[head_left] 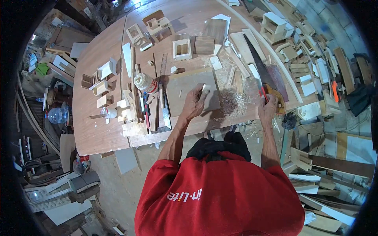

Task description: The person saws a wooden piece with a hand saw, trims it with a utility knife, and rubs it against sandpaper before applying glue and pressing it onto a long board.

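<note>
My left hand (193,104) is closed around a small pale wood block (205,89), held over a flat grey-brown board (189,88) on the table. At the right, my right hand (268,107) has its fingers closed on a slim red-and-black tool (262,93), whose kind I cannot make out. This hand is right beside the yellow-brown handle of a hand saw (258,59), partly covering it. The dark saw blade points away from me. Wood shavings (235,100) lie between my two hands.
A glue jar (145,83), pliers (147,110) and a metal square (166,116) lie left of the board. Small wooden frames, including a square one (182,49), stand farther back. Offcuts crowd the right side; a plastic bottle (58,115) is at far left.
</note>
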Demonstrator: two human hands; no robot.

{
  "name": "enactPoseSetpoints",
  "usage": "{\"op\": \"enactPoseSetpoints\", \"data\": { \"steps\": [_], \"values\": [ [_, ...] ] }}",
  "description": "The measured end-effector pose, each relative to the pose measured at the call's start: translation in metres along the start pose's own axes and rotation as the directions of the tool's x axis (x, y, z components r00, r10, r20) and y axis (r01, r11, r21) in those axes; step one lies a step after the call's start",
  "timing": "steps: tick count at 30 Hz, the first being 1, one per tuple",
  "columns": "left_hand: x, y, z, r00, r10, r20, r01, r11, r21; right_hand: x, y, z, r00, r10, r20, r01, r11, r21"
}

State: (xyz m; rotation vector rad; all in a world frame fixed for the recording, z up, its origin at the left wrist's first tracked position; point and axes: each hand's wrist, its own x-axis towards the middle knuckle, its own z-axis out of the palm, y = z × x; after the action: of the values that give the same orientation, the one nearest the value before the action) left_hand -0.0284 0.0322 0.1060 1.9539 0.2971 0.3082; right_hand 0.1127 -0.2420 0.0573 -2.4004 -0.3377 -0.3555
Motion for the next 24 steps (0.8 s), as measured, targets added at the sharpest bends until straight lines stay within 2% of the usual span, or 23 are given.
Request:
{"op": "enactPoseSetpoints", "data": {
  "steps": [1, 2, 4, 6, 8, 9, 10, 12, 14, 15, 16, 18, 22, 24],
  "values": [
    [0.0, -0.004, 0.003, 0.991, 0.126, -0.033, -0.12, 0.981, 0.155, -0.004, -0.007, -0.003, 0.977, 0.187, 0.103, -0.205, 0.954, 0.217],
    [0.001, -0.008, 0.006, 0.993, 0.12, -0.024, -0.115, 0.982, 0.153, -0.01, -0.008, -0.001, 0.975, 0.196, 0.107, -0.215, 0.953, 0.213],
    [-0.002, -0.015, 0.013, 0.966, 0.259, 0.023, -0.25, 0.896, 0.367, -0.024, -0.014, 0.001, 0.861, 0.348, 0.372, -0.492, 0.756, 0.432],
    [-0.008, -0.026, 0.02, 0.975, 0.215, 0.06, -0.22, 0.88, 0.421, -0.046, -0.028, 0.003, 0.845, 0.327, 0.422, -0.504, 0.751, 0.426],
    [-0.013, -0.039, 0.027, 0.973, 0.203, 0.113, -0.232, 0.831, 0.506, -0.065, -0.045, 0.005, 0.78, 0.214, 0.589, -0.513, 0.757, 0.404],
    [-0.016, -0.042, 0.03, 0.972, 0.197, 0.126, -0.234, 0.831, 0.504, -0.074, -0.049, 0.009, 0.774, 0.172, 0.61, -0.484, 0.782, 0.393],
    [-0.02, -0.043, 0.033, 0.977, 0.163, 0.135, -0.211, 0.79, 0.576, -0.084, -0.051, 0.016, 0.765, 0.13, 0.631, -0.453, 0.805, 0.383],
    [-0.028, -0.048, 0.037, 0.98, 0.125, 0.154, -0.196, 0.74, 0.643, -0.092, -0.061, 0.019, 0.724, 0.127, 0.678, -0.473, 0.807, 0.353],
    [-0.033, -0.054, 0.042, 0.976, 0.211, 0.047, -0.192, 0.741, 0.643, -0.088, -0.084, 0.007, 0.598, 0.177, 0.782, -0.568, 0.782, 0.257],
    [-0.035, -0.056, 0.044, 0.977, 0.208, 0.054, -0.193, 0.742, 0.642, -0.115, -0.042, 0.053, 0.832, -0.089, 0.547, -0.103, 0.945, 0.31],
    [-0.037, -0.057, 0.046, 0.978, 0.206, 0.029, -0.173, 0.729, 0.663, -0.112, -0.048, 0.049, 0.83, -0.081, 0.551, -0.112, 0.945, 0.308],
    [-0.039, -0.062, 0.047, 0.979, 0.204, 0.007, -0.154, 0.713, 0.684, -0.107, -0.065, 0.042, 0.838, -0.09, 0.538, -0.004, 0.985, 0.172],
    [-0.036, -0.069, 0.047, 0.968, 0.251, 0.009, -0.194, 0.722, 0.664, -0.108, -0.079, 0.044, 0.814, -0.029, 0.58, -0.07, 0.987, 0.148],
    [-0.036, -0.069, 0.046, 0.962, 0.272, 0.023, -0.217, 0.71, 0.67, -0.106, -0.084, 0.045, 0.816, -0.08, 0.573, -0.025, 0.984, 0.174]
  ]
}}
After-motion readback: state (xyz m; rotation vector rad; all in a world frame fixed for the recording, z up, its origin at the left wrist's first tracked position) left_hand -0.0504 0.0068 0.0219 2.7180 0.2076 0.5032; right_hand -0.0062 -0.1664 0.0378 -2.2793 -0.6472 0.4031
